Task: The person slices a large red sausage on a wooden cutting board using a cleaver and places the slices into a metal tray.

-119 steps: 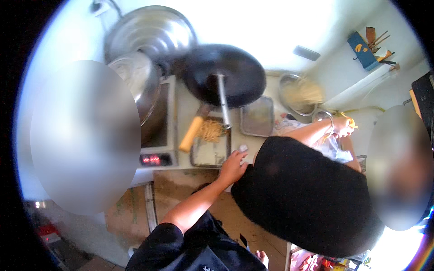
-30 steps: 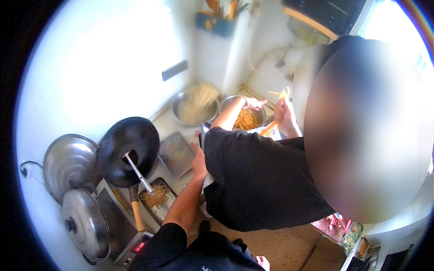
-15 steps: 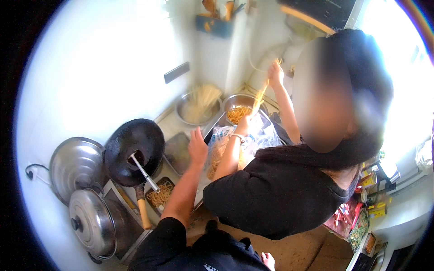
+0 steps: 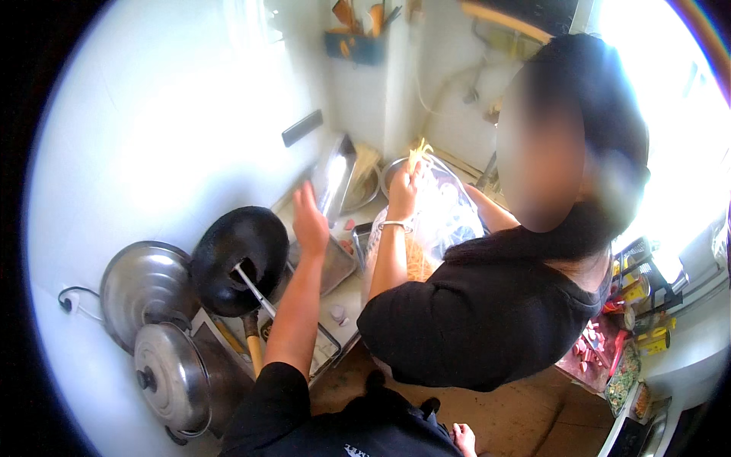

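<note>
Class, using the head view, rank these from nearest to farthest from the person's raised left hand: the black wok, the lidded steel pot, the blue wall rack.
From the left hand:
1. Black wok, just left of it.
2. Blue wall rack, up on the wall.
3. Lidded steel pot, lower left.

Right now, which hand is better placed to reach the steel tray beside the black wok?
Left, probably. The left hand hovers open just over the steel tray, next to the black wok. The right hand sits low at the lower edge, behind a co-worker's torso that blocks the counter.
</note>
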Motion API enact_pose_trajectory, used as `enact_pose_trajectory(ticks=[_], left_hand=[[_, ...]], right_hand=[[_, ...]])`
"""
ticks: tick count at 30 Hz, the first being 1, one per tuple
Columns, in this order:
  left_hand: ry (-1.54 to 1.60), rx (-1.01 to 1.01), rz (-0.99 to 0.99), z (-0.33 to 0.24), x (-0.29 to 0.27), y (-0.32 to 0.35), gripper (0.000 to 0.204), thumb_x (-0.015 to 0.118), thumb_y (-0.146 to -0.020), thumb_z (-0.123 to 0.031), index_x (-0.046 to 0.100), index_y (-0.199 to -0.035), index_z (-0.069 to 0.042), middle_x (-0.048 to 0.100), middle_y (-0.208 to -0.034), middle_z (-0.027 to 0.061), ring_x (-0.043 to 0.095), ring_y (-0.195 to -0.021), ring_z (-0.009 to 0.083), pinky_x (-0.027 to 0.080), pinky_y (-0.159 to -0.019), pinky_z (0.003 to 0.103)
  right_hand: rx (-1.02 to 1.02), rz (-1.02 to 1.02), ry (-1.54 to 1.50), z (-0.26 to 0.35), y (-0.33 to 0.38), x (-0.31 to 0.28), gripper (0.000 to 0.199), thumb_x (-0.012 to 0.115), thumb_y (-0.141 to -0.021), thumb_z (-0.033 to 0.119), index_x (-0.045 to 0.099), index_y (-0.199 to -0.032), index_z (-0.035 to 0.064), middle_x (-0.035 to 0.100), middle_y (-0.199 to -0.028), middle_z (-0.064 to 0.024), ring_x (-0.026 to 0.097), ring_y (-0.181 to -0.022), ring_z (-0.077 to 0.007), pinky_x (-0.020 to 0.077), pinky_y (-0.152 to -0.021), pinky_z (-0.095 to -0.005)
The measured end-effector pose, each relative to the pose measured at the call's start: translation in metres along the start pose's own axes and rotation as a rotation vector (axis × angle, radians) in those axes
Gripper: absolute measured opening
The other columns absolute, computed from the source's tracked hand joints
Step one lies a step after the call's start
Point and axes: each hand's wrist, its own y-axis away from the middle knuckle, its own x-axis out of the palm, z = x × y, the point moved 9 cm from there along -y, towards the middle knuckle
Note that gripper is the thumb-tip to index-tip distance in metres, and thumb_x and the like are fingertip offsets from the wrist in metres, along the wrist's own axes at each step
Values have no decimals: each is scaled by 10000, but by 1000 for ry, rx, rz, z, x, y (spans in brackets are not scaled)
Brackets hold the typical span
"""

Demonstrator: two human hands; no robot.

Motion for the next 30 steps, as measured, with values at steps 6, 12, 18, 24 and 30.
enact_pose_trajectory(ticks=[6, 12, 18, 24, 30], left_hand=[[918, -959, -233, 143, 13, 4, 473, 463, -927, 110, 513, -1390, 32, 615, -1289, 261, 713, -994, 395, 676, -573, 429], [1431, -761, -215, 44, -71, -38, 342, 531, -888, 90, 587, -1225, 89, 621, -1258, 226, 665, -1093, 355, 683, -871, 476], [1503, -361, -150, -63, -228, -84, 279, 592, -1024, -49, 615, -1172, 186, 704, -1194, 286, 724, -1074, 366, 625, -1047, 464], [1597, -249, 219, -282, -297, -72, 432, 564, -1077, -121, 513, -1378, 185, 655, -1355, 329, 649, -1304, 420, 574, -1123, 476], [2002, -238, 944, -502, -285, 73, 479, 530, -1107, -172, 484, -1482, 122, 368, -1667, 333, 379, -1568, 424, 562, -1128, 504]], right_hand=[[50, 55, -11, -12, -3, 20, 386, 663, -1070, 398, 732, -1125, 23, 791, -926, -107, 723, -805, -200, 573, -746, -361], [129, 83, 114, -63, -12, -9, 522, 633, -1011, 574, 748, -1185, 95, 767, -1170, -220, 725, -1130, -415, 565, -971, -512], [127, -23, 62, -78, -33, -91, 457, 624, -1034, 526, 766, -1152, 108, 810, -1055, -104, 758, -1074, -296, 570, -965, -440], [252, -17, -166, -130, -22, -132, 416, 632, -1034, 518, 764, -1178, 150, 812, -1063, -76, 751, -1084, -263, 557, -967, -425], [363, -114, -180, -243, 25, -164, 428, 656, -1038, 501, 756, -1124, 94, 822, -993, -67, 766, -941, -203, 584, -881, -393]])
